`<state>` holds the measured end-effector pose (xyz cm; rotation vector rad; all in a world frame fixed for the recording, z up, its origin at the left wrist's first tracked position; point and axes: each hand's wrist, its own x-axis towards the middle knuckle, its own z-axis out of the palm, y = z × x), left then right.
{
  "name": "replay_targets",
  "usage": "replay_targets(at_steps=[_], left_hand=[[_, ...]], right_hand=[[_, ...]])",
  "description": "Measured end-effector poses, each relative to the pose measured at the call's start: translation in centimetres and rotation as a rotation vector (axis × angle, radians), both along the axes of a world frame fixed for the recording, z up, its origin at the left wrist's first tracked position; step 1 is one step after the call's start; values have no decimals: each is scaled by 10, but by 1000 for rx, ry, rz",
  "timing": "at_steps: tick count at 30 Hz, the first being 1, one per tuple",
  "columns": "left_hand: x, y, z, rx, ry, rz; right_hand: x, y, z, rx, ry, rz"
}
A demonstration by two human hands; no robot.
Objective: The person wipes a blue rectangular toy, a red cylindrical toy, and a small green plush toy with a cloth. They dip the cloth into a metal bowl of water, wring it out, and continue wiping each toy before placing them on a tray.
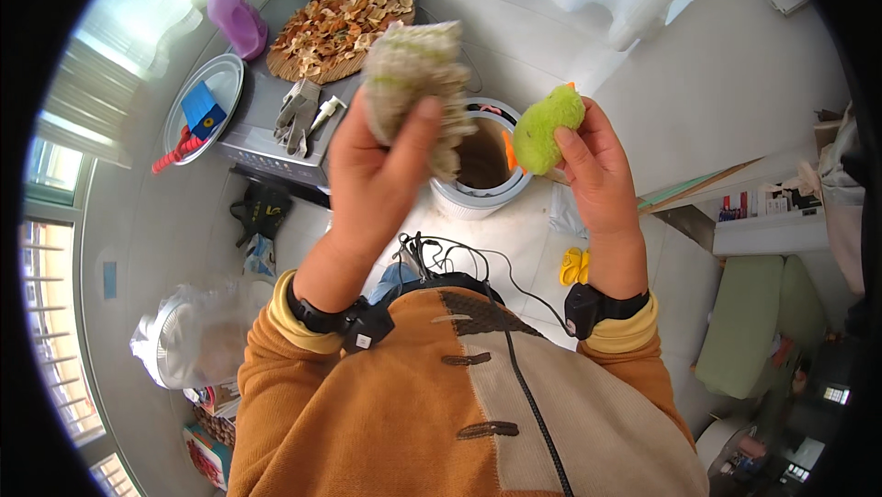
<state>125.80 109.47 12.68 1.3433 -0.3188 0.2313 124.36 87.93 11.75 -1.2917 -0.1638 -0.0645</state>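
Note:
My left hand (386, 159) grips a beige knitted item (413, 77) with green stripes, slightly blurred. In my right hand (596, 166) is a small lime-green plush toy (549, 128) with orange parts, pinched between thumb and fingers. The two held things are apart, both raised in front of me. Below and between them stands a round white tub (475, 204) with its top uncovered and a brown-looking interior. Part of its rim is hidden behind the knitted item and the toy.
A dark grey appliance (258, 108) bears a woven round tray (344, 70) of dried slices, a purple bottle (238, 18), grey gloves (296, 118) and a white pump head (327, 111). A basin (231, 77) holds a blue item (202, 110). Black cables (441, 245) hang before me; yellow shoes (572, 266) lie right.

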Motion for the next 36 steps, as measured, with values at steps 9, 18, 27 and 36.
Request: replay_targets(at_steps=[9,18,27,36], left_hand=[[-30,-33,-13,494,-301,-326],[6,-36,13,311,-367,48],[-12,-17,-8,603,-343,-165],[11,-21,37,48,-79,-73]], right_hand=[[13,8,9,-5,-335,-213],[8,20,2,-173,-446,-208],[15,7,9,-111,-500,-221],[7,20,2,-64,-458,-182]])
